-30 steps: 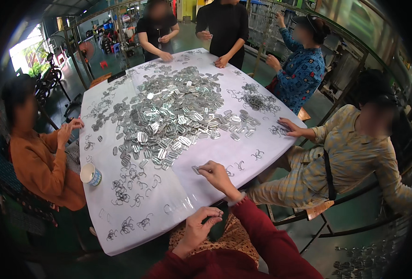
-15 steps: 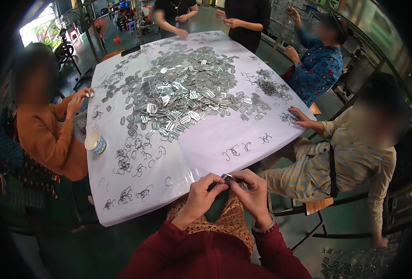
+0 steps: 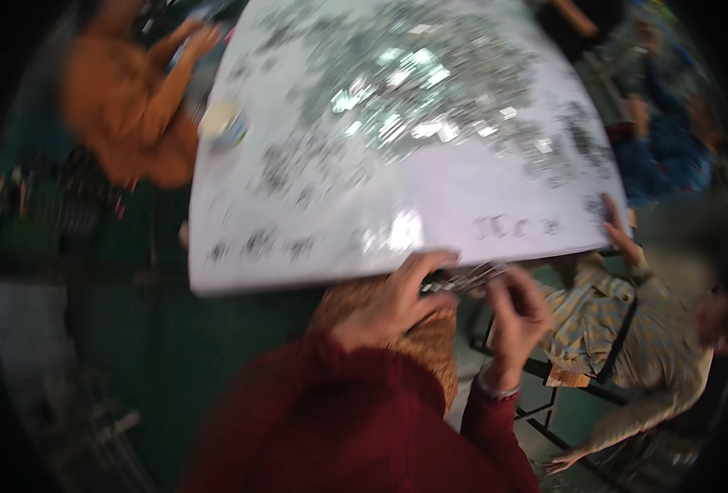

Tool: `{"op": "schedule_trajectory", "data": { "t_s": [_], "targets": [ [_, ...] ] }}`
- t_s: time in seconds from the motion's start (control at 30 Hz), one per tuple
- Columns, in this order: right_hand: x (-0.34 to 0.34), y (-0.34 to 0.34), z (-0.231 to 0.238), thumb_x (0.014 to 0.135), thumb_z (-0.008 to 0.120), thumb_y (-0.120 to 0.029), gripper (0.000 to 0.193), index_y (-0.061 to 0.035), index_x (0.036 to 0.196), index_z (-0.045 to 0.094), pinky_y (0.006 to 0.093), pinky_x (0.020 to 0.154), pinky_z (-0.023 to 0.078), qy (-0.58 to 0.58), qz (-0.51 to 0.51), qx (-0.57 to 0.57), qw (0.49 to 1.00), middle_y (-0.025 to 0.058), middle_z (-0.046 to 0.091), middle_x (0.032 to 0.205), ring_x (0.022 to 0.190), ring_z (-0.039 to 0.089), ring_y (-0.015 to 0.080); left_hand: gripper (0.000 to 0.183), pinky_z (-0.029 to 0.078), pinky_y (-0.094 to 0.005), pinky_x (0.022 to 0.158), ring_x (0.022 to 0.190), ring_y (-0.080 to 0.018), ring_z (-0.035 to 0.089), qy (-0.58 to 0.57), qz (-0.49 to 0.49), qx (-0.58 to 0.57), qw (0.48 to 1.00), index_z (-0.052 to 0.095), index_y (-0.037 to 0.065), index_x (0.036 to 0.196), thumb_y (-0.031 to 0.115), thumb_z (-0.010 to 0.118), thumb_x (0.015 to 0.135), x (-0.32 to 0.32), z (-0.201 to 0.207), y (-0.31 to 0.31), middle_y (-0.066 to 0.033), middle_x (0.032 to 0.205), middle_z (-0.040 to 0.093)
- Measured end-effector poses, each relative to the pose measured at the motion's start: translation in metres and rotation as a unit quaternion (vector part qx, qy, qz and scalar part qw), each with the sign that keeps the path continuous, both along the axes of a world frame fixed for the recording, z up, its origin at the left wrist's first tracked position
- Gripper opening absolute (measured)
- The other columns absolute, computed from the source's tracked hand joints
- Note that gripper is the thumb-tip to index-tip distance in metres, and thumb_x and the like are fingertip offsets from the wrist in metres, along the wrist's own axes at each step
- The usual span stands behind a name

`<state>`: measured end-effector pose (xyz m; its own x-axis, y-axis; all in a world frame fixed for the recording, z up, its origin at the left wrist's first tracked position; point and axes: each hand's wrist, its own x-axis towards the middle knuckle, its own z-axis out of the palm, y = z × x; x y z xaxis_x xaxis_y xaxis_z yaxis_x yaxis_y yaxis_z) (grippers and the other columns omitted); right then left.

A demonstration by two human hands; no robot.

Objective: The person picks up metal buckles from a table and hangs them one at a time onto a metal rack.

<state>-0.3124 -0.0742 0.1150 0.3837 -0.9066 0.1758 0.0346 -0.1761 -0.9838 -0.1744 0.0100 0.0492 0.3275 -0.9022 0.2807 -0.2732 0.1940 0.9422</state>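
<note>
Close to the table's near edge, my left hand is closed with thumb and fingers around a small shiny metal piece. My right hand pinches at the right end of the same dark and silver metalwork. Motion blur hides whether this is one piece or two. Beyond my hands, a wide heap of flat silver metal pieces covers the middle of the white-covered table. Small dark bent wires lie in clumps at the near left, with more bent wires at the near right.
A pale tub stands at the table's left edge. On the left sits a person in orange. To the right, a person in a checked shirt rests a hand at the table corner. A person in blue is behind them.
My view has swung, so the table sits higher in the picture and everything is blurred. My hands have moved apart, and the metal between them shows more. The checked-shirt person's lower arm has swung inward.
</note>
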Motion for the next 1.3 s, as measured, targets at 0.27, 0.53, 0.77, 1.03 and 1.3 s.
{"op": "schedule_trajectory", "data": {
  "t_s": [0.27,0.53,0.77,1.03,1.3],
  "targets": [
    [0.000,0.002,-0.007,0.078,0.062,0.009,0.024,0.0060,0.102,0.063,0.0200,0.060,0.047,0.027,0.024,-0.028,0.999,0.0072,0.062,0.086,0.068,0.059,0.0105,0.013,0.049,-0.0292,0.063,0.071,-0.0196,0.063,-0.163,0.342,0.045,0.924,0.069,0.005,0.089,0.014,0.065,0.081,0.155,-0.037,0.013,-0.0082,0.083,0.067],
    [-0.008,-0.007,-0.014,0.077,0.063,0.010,0.025,0.0045,0.101,0.064,0.0194,0.063,0.047,0.000,0.008,-0.005,1.000,0.0055,0.062,0.083,0.068,0.058,0.0094,0.012,0.047,-0.0409,0.071,0.080,-0.0311,0.059,-0.415,0.208,0.122,0.877,0.067,0.004,0.079,0.014,0.062,0.076,0.254,-0.066,-0.048,-0.0140,0.080,0.062],
    [-0.004,-0.011,0.001,0.075,0.066,0.006,0.023,0.0035,0.098,0.065,0.0194,0.065,0.045,0.043,0.062,0.000,0.997,0.0049,0.063,0.082,0.074,0.057,0.0079,0.006,0.045,-0.0412,0.077,0.089,-0.0302,0.055,-0.444,0.223,0.111,0.861,0.060,0.005,0.084,0.009,0.059,0.080,0.253,-0.068,-0.048,-0.0105,0.084,0.060],
    [-0.013,0.000,-0.003,0.079,0.063,0.003,0.019,0.0051,0.098,0.065,0.0192,0.064,0.044,0.015,0.058,0.020,0.998,0.0042,0.061,0.081,0.072,0.055,0.0067,0.011,0.049,-0.0266,0.066,0.068,-0.0142,0.061,-0.015,0.171,0.059,0.983,0.062,-0.001,0.093,0.006,0.057,0.087,0.156,0.000,-0.055,-0.0079,0.082,0.065],
    [-0.013,0.006,-0.006,0.082,0.062,0.002,0.018,0.0050,0.100,0.064,0.0191,0.063,0.044,0.006,0.028,-0.028,0.999,0.0038,0.062,0.082,0.072,0.055,0.0065,0.018,0.046,-0.0326,0.078,0.092,-0.0251,0.057,-0.074,-0.026,-0.113,0.990,0.061,0.003,0.082,0.001,0.073,0.069,0.003,0.071,-0.025,-0.0088,0.097,0.063]
  ]
}}
